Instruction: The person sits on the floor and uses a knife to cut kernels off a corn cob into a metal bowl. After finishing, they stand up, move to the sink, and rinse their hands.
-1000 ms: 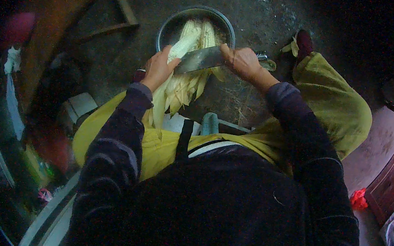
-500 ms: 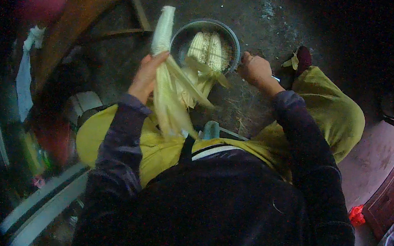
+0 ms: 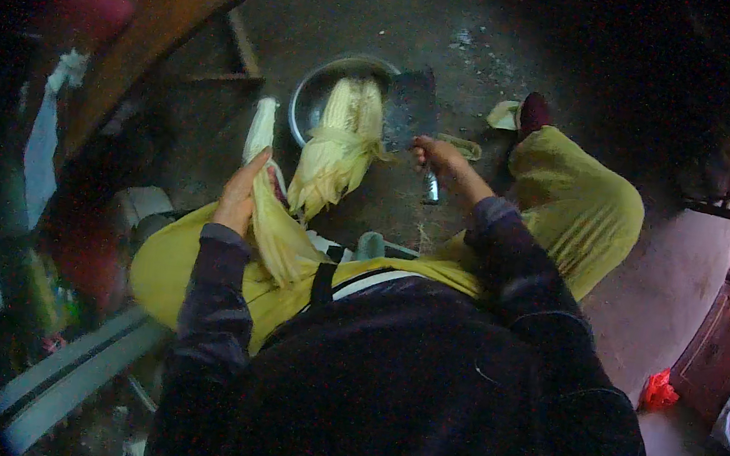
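Hand, left (image 3: 239, 193): curled round the held corn ear (image 3: 262, 127), thumb and fingers gripping its middle.
Held ear, look: whitish at the bare upper end, with pale yellow husks (image 3: 280, 240) trailing loose below the grip.
Held ear, direction: left of the basin, bare end away from the person, long axis slanting down to the right, husks over the yellow trousers (image 3: 182, 250).
Basin (image 3: 309, 103): round, metallic, on the dark floor (image 3: 348, 4).
Basin corn (image 3: 340, 116): pale ears side by side, kernels bared, husks draped over the near rim; tips point away, long axes roughly front to back.
Cleaver (image 3: 414, 103): broad dark blade pointing away, beside the basin's right edge; contact unclear.
Hand, right (image 3: 441, 159): closed round the cleaver's handle, its shiny end showing below.
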{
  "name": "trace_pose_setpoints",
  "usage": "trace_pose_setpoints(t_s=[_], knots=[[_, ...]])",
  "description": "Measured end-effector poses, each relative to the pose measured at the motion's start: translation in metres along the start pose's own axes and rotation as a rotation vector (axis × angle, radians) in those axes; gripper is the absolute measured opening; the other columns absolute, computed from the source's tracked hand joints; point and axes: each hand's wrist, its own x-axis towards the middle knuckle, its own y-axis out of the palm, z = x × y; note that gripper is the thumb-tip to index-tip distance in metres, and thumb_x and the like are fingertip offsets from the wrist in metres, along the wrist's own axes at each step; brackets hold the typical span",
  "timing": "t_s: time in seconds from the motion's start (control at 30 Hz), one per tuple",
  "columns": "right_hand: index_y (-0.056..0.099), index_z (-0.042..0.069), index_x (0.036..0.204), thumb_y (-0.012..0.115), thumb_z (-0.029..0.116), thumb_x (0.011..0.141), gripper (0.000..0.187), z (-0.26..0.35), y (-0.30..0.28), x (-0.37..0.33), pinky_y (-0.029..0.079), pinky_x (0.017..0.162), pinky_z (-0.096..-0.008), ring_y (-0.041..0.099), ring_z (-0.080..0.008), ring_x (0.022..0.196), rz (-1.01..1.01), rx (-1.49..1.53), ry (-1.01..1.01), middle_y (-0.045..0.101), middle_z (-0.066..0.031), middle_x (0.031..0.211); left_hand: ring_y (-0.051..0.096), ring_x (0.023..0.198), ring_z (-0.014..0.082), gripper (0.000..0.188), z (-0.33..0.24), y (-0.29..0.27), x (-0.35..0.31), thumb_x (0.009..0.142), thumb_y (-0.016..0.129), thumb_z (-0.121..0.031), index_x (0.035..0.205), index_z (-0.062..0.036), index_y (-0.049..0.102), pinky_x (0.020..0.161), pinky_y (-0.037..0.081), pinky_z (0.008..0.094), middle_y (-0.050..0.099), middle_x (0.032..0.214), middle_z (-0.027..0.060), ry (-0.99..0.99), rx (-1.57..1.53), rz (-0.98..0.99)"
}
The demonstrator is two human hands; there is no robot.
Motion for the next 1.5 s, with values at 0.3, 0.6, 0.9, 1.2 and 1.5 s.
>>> trace_pose_setpoints(t_s=[0.3,0.6,0.9,1.2,1.5], knots=[[0.056,0.001,0.099,0.059,0.028,0.078,0.034,0.06,0.002,-0.027,0.045,0.067,-0.0325,0.054,-0.0216,0.084,-0.172,-0.045,-0.2,0.058,-0.0102,0.093,0.054,0.067,0.0166,0.021,-0.014,-0.036,0.102,0.071,0.065,-0.017,0.085,-0.003,0.056,0.059,0.044,0.0288,0.055,0.073,0.0062,0.167,0.083,0.054],[0.051,-0.004,0.1,0.058,0.021,0.079,0.033,0.094,-0.07,0.036,0.044,0.083,-0.0301,0.055,-0.0187,0.088,-0.272,0.093,-0.444,0.056,-0.01,0.097,0.054,0.073,0.0197,0.037,-0.002,-0.034,0.171,0.07,0.065,-0.013,0.1,0.0001,0.047,0.062,0.045,0.0325,0.052,0.087,0.0083,0.172,0.17,-0.056],[0.057,0.001,0.092,0.059,0.029,0.076,0.033,0.046,-0.027,0.15,0.04,0.064,-0.0301,0.049,-0.0154,0.071,-0.387,-0.367,-0.168,0.055,-0.006,0.081,0.055,0.077,0.02,0.036,0.018,-0.018,0.215,0.074,0.061,-0.011,0.105,-0.0022,0.046,0.063,0.046,0.0328,0.053,0.089,0.0077,0.047,0.196,0.043],[0.062,0.003,0.09,0.063,0.036,0.071,0.038,0.013,-0.03,0.174,0.044,0.064,-0.0297,0.055,-0.0143,0.07,-0.309,-0.375,-0.242,0.063,-0.0054,0.082,0.053,0.076,0.0203,0.047,0.012,0.002,0.222,0.071,0.064,-0.014,0.109,0.0004,0.04,0.065,0.046,0.0339,0.05,0.092,0.0094,0.08,0.197,0.106],[0.055,0.001,0.085,0.058,0.03,0.074,0.031,0.048,0.018,0.105,0.034,0.065,-0.0278,0.042,-0.0123,0.071,-0.324,-0.226,-0.209,0.049,0.0,0.079,0.054,0.069,0.0158,0.036,-0.021,0.008,0.155,0.071,0.063,-0.008,0.101,-0.0029,0.045,0.058,0.047,0.0313,0.052,0.081,0.0048,0.185,0.271,0.155]])
